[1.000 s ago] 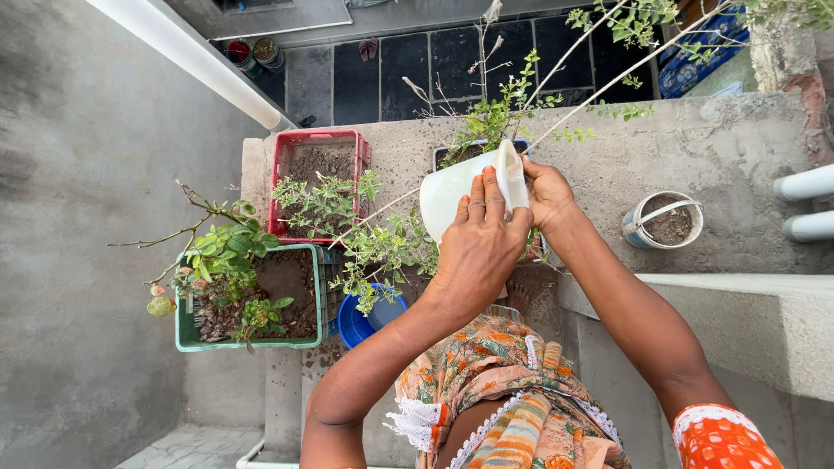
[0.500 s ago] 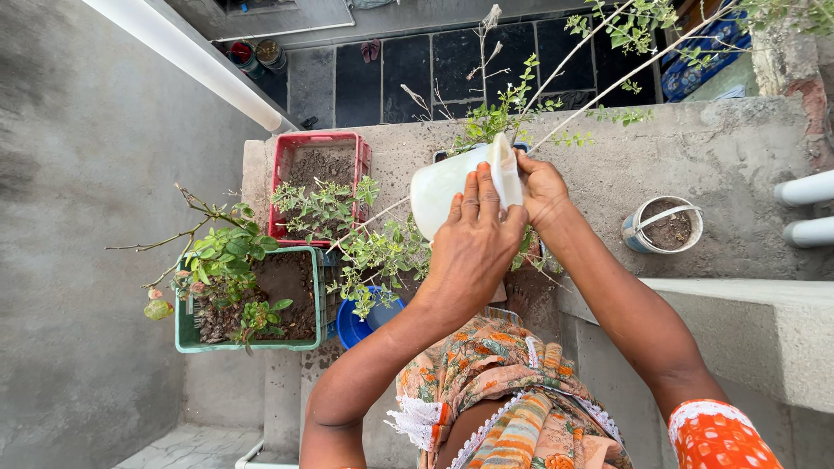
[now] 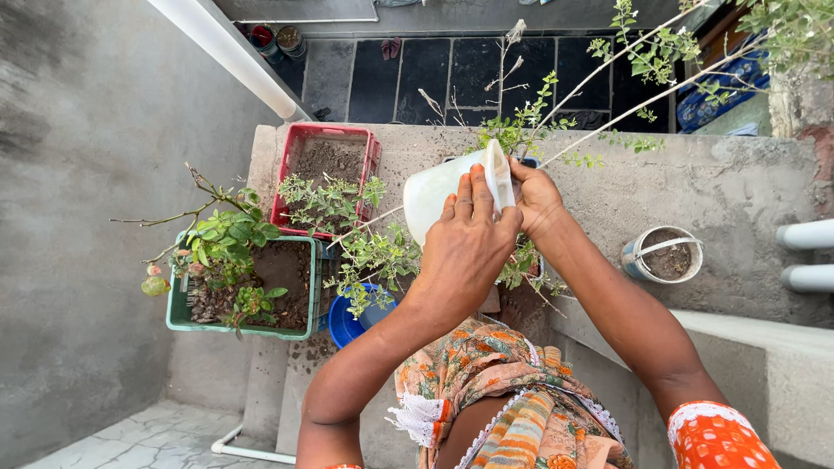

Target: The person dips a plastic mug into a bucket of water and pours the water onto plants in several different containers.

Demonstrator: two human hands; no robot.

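Head view: left hand (image 3: 465, 247) and right hand (image 3: 537, 198) both grip a white plastic jug (image 3: 439, 193), tilted over a leafy plant (image 3: 373, 252) on the concrete ledge (image 3: 730, 187). Red crate (image 3: 326, 165) and green crate (image 3: 248, 295) of soil sit left; small bucket (image 3: 665, 254) sits right.

White plastic jug (image 3: 439, 193) tilted over leafy plant (image 3: 521, 135).

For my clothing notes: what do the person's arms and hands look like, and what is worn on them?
Both hands, left hand and right hand, are bare, without gloves. The forearms are uncovered. The right arm has a short orange sleeve with white lace edging.
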